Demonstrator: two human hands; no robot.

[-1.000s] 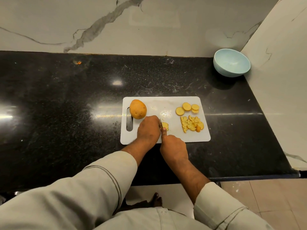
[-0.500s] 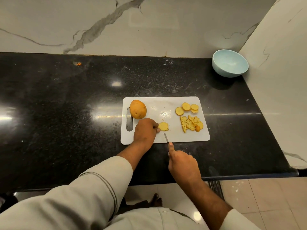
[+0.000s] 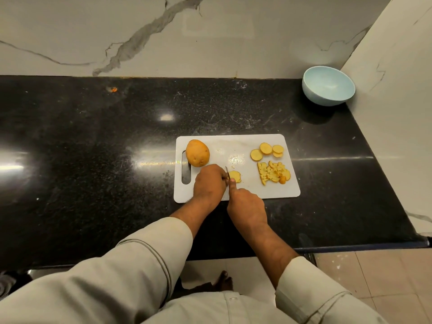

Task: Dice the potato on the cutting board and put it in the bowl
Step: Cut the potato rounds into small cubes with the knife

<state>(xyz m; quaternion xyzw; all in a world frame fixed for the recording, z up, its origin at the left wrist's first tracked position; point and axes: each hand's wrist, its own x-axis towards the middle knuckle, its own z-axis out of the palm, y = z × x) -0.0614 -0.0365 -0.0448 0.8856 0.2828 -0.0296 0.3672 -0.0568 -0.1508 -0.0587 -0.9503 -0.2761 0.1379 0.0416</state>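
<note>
On a white cutting board (image 3: 233, 146), hands cut a potato slice (image 3: 235, 176).
Left hand (image 3: 209, 181) curls over the slice's edge; right hand (image 3: 245, 205) grips a knife (image 3: 226, 170). Thin, wet slice likely slips; pin it flat near the blade.

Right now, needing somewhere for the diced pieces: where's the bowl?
In the head view, the light blue bowl sits at the counter's far right corner, against the wall, well beyond the cutting board.

We count one cutting board (image 3: 236, 191); on it, one uncut potato (image 3: 197, 153), four round slices (image 3: 266, 148), one diced heap (image 3: 273, 173); beyond it, one bowl (image 3: 328, 86).
</note>
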